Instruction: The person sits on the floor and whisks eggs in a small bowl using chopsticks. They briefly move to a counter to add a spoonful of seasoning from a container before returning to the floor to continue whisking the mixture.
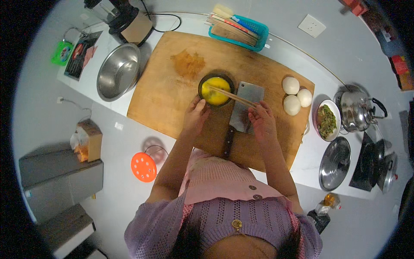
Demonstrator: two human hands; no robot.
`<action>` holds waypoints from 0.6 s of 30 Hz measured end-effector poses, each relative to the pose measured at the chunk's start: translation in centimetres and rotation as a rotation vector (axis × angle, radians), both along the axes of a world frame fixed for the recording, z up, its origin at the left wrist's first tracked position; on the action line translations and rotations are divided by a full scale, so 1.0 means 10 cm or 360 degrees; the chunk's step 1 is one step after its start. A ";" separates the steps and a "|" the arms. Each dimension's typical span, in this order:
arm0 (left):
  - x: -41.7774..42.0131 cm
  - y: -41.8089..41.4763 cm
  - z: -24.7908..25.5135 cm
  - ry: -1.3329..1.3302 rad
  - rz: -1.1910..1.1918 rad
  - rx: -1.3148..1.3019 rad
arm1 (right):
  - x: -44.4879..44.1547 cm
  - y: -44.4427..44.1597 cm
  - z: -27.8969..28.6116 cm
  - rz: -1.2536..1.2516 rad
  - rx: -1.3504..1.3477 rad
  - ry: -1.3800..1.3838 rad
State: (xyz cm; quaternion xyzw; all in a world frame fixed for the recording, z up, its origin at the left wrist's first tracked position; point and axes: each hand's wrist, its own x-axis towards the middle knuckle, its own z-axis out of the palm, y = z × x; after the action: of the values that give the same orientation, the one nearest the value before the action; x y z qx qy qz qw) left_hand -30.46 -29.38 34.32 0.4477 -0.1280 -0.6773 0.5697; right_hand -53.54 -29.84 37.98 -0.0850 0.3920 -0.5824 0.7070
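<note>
A dark bowl [201, 84] of yellow beaten egg [217, 87] stands on the wooden cutting board [155, 94]. My left hand [195, 114] grips the bowl's near left rim, thumb on top. In my right hand [262, 119] is a pair of wooden chopsticks [237, 98], slanting left with their tips in the egg. Beneath the chopsticks and partly under my right hand lies a cleaver [249, 92], its broad blade flat on the board and its black handle [229, 142] towards me.
Three white dough balls [291, 105] sit at the board's right, an orange-brown patch [189, 64] at its far left. A steel basin [119, 73] stands left; a teal basket [263, 35] with chopsticks behind. Rightward are a bowl of green food [327, 121], a steel kettle [354, 110] and a lid [335, 163].
</note>
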 end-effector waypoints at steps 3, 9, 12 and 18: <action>-0.10 0.16 -0.10 -0.0105 0.0233 -0.0024 | -0.13 -0.04 -0.03 0.0151 0.0023 -0.0043; -0.22 0.43 -0.15 -0.0172 0.0502 0.0064 | -0.27 -0.12 -0.03 0.0297 -0.0003 -0.0042; -0.28 0.51 -0.09 -0.0162 0.0650 0.0143 | -0.33 -0.17 -0.07 0.0340 -0.0023 -0.0052; -0.30 0.63 0.02 -0.0186 0.0630 0.0149 | -0.37 -0.23 -0.08 0.0385 -0.0074 0.0039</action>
State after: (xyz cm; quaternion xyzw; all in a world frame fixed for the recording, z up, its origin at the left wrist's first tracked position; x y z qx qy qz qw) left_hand -33.44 -23.06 34.55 0.5285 -0.0388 -0.5303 0.6618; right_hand -57.25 -32.10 37.15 -0.1552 0.3739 -0.5006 0.7652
